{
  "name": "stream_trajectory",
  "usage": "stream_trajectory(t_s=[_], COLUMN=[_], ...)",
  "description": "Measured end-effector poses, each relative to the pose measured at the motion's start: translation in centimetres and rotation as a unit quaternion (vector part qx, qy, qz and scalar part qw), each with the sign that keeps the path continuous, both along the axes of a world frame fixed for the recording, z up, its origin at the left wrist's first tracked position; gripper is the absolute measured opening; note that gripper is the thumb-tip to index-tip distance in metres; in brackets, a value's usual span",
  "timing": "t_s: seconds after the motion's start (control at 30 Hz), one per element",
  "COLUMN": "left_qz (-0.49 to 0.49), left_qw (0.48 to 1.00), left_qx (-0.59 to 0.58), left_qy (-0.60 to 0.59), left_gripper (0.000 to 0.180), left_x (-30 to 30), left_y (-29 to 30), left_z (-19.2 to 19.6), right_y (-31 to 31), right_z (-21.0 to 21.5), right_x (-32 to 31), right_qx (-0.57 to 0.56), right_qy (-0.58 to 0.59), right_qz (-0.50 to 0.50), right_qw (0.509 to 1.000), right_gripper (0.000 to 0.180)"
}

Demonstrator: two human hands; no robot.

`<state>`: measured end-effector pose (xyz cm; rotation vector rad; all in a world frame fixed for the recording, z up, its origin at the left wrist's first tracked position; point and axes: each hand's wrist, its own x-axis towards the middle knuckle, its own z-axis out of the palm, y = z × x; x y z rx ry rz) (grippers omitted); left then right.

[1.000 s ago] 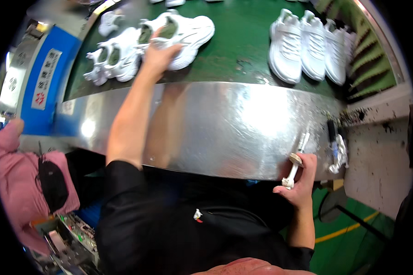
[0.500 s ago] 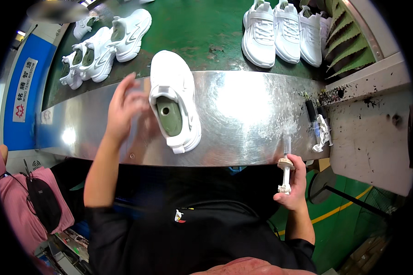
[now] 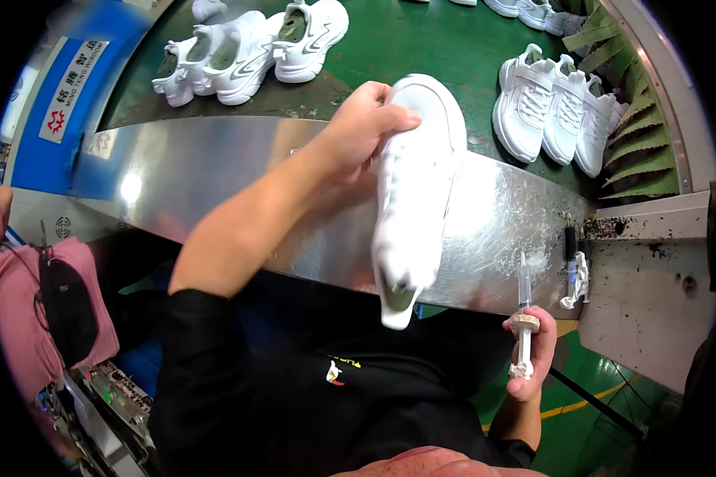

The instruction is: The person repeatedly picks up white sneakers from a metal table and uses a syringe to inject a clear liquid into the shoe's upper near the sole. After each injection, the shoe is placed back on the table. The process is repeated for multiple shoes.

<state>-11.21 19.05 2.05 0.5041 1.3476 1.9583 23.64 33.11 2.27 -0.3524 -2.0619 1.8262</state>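
My left hand (image 3: pixel 356 135) grips a white sneaker (image 3: pixel 415 187) by its toe end and holds it on its side above the shiny metal ledge (image 3: pixel 215 171), heel pointing toward me. My right hand (image 3: pixel 533 356) is low at the ledge's near edge, closed around a clear syringe-like applicator (image 3: pixel 523 318) that stands upright, its tip pointing up.
Several white sneakers (image 3: pixel 250 44) lie on the green conveyor belt (image 3: pixel 422 40) at the far left, and three more sneakers (image 3: pixel 561 107) stand at the right. A dark pen-like tool with a white rag (image 3: pixel 573 266) sits on the stained ledge at right. Pink fabric (image 3: pixel 24 318) is at my left.
My left hand took a sneaker off the belt, brought it over the metal ledge and turned it from opening-up onto its side. The right hand stayed low, holding the applicator.
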Motion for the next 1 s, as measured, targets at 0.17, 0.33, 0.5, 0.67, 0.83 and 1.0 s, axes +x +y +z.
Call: stream_trajectory(t_s=[0.17, 0.33, 0.5, 0.67, 0.83, 1.0], left_qz=[-0.018, -0.06, -0.063, -0.088, -0.103, -0.1], left_qw=[0.983, 0.98, 0.984, 0.978, 0.976, 0.977], left_qx=[0.172, 0.174, 0.142, 0.18, 0.187, 0.187], left_qy=[-0.06, -0.077, -0.081, -0.055, -0.052, -0.038], left_gripper=[0.055, 0.062, 0.078, 0.074, 0.072, 0.072], left_x=[3.2, 3.6, 4.4, 4.6, 4.9, 5.0], left_y=[-4.0, -5.6, -6.4, -6.7, -6.8, -6.9], left_z=[0.8, 1.2, 1.5, 1.1, 1.6, 1.8], right_y=[-0.2, -1.5, -3.0, -3.6, -4.0, -4.3], right_z=[3.1, 6.5, 8.6, 9.7, 10.0, 10.4], right_x=[-6.0, -10.0, -12.4, -13.2, -13.6, -14.0], right_qx=[-0.106, -0.209, -0.286, -0.285, -0.278, -0.281], right_qy=[0.159, 0.174, 0.181, 0.164, 0.136, 0.105], right_qz=[0.086, 0.173, 0.23, 0.266, 0.266, 0.252], right_qw=[0.978, 0.947, 0.912, 0.906, 0.913, 0.92], right_gripper=[0.098, 0.087, 0.078, 0.075, 0.072, 0.066])
